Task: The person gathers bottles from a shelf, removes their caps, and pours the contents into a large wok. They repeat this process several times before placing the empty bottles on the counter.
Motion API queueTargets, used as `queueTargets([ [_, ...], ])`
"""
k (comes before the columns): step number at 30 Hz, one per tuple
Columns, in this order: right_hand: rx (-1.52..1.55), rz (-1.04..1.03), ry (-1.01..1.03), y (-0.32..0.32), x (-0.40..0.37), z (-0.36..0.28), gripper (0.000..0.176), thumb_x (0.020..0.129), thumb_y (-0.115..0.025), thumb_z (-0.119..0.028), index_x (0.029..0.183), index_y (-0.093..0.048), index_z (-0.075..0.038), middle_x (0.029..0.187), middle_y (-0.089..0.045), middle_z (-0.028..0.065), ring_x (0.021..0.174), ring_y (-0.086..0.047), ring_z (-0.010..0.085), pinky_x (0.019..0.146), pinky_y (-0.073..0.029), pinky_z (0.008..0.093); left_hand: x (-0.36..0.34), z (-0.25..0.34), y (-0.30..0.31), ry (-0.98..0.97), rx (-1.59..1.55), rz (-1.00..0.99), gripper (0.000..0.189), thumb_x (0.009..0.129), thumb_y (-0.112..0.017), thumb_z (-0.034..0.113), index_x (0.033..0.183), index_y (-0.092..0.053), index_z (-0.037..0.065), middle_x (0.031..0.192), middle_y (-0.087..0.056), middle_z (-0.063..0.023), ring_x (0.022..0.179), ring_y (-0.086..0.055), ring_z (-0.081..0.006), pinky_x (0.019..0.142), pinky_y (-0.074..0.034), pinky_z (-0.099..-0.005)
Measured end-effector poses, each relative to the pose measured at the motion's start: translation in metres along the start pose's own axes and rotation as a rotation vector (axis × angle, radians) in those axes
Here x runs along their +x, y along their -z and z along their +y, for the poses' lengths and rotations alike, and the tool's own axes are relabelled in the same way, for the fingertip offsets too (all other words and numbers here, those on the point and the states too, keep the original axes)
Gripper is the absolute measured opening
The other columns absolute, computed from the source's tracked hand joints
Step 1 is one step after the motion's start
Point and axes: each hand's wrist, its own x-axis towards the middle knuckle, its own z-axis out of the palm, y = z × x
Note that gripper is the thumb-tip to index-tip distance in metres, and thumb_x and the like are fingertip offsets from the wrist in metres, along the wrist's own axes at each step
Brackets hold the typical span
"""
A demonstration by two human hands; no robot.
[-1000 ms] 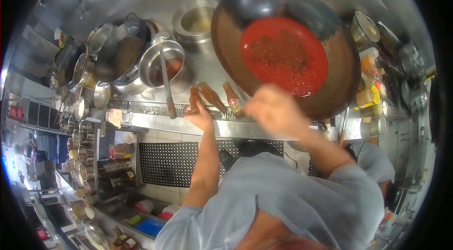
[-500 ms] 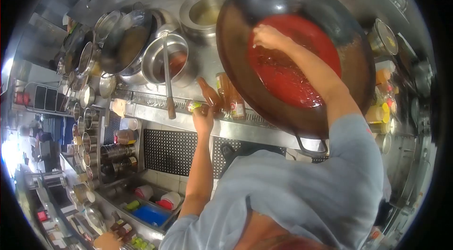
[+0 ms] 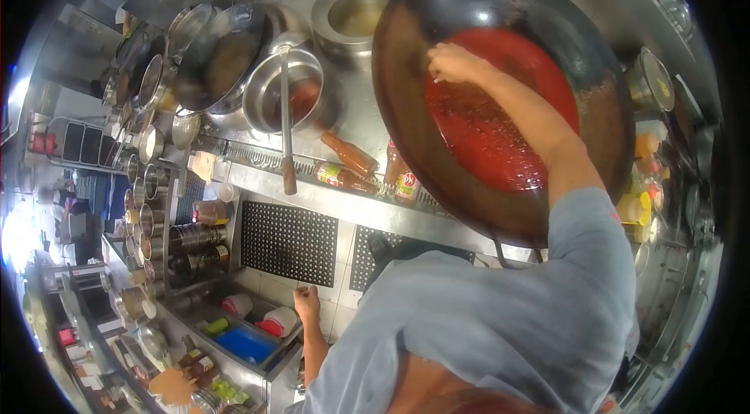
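My right hand [image 3: 457, 66] is over the big dark wok [image 3: 398, 94], above the red sauce [image 3: 539, 144]. Its fingers are pinched together, with a small pale bit showing at their tips that I cannot name. Low beside my body, above the floor, my left hand [image 3: 307, 305] is curled closed; whatever it may hold is hidden. Left of the wok, a sauce bottle [image 3: 349, 155] and a labelled bottle [image 3: 344, 177] lie on their sides at the counter's front. More brown-red bottles, one with a red-and-white label [image 3: 406, 184], are against the wok's edge.
A steel pot [image 3: 258, 98] holds some red liquid, with a long-handled ladle [image 3: 287, 117] across it. Behind stands another pot [image 3: 328, 8]. Stacked pans [image 3: 223, 62] crowd the left. A blue-bottomed basin [image 3: 248, 345] is low at left. Yellow-lidded containers [image 3: 634, 209] line the right.
My left hand has let go of the labelled bottle at the counter and dropped back toward my body. That bottle now lies on its side. My right hand stays over the wok, still closed.
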Motion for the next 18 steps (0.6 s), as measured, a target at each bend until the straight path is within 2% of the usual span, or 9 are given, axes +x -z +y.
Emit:
queueTargets([
  [4, -0.01, 0.01, -0.014, -0.014, 0.006, 0.008, 0.007, 0.077, -0.075, -0.011, 0.075, -0.069, -0.009, 0.095, -0.064, 0.0076, 0.1, -0.061, 0.0309, 0.081, -0.051, 0.0443, -0.001, -0.067, -0.003, 0.171, -0.055, -0.052, 0.039, 0.08, -0.071, 0.026, 0.105, -0.06, -0.002, 0.1, -0.069, -0.0219, 0.093, -0.067, -0.0333, 0.085, -0.052, -0.0413],
  [7, 0.064, -0.018, -0.033, -0.006, 0.001, 0.002, 0.004, 0.077, -0.073, -0.011, 0.076, -0.07, -0.009, 0.097, -0.064, 0.0094, 0.099, -0.062, 0.0327, 0.079, -0.051, 0.0447, 0.003, -0.097, -0.009, 0.168, -0.114, -0.041, 0.039, 0.08, -0.071, 0.025, 0.106, -0.061, -0.002, 0.1, -0.07, -0.0217, 0.094, -0.067, -0.0331, 0.086, -0.052, -0.0411],
  [10, 0.064, 0.023, -0.02, -0.008, -0.002, -0.002, 0.003, 0.076, -0.072, -0.01, 0.078, -0.07, -0.008, 0.098, -0.065, 0.0112, 0.098, -0.063, 0.0336, 0.078, -0.051, 0.0451, 0.003, -0.094, -0.004, 0.188, -0.088, -0.045, 0.039, 0.08, -0.071, 0.025, 0.106, -0.061, -0.002, 0.099, -0.069, -0.0205, 0.092, -0.067, -0.0323, 0.085, -0.052, -0.0408],
  [13, 0.02, -0.076, -0.058, -0.009, 0.003, -0.005, 0.006, 0.077, -0.073, -0.01, 0.082, -0.072, -0.008, 0.1, -0.065, 0.0127, 0.098, -0.063, 0.0345, 0.079, -0.051, 0.0456, 0.017, -0.116, -0.002, 0.178, -0.144, -0.04, 0.038, 0.081, -0.071, 0.024, 0.106, -0.06, -0.002, 0.097, -0.069, -0.0187, 0.088, -0.066, -0.0275, 0.081, -0.053, -0.0386],
  [18, 0.083, 0.162, -0.085, 0.041, 0.0, -0.008, 0.012, 0.076, -0.074, -0.011, 0.087, -0.076, -0.009, 0.094, -0.064, 0.0129, 0.096, -0.062, 0.0345, 0.08, -0.051, 0.0439, -0.003, -0.093, 0.022, 0.143, -0.267, -0.004, 0.034, 0.082, -0.071, 0.022, 0.104, -0.058, -0.002, 0.09, -0.067, -0.0149, 0.073, -0.063, -0.0196, 0.066, -0.052, -0.0338],
])
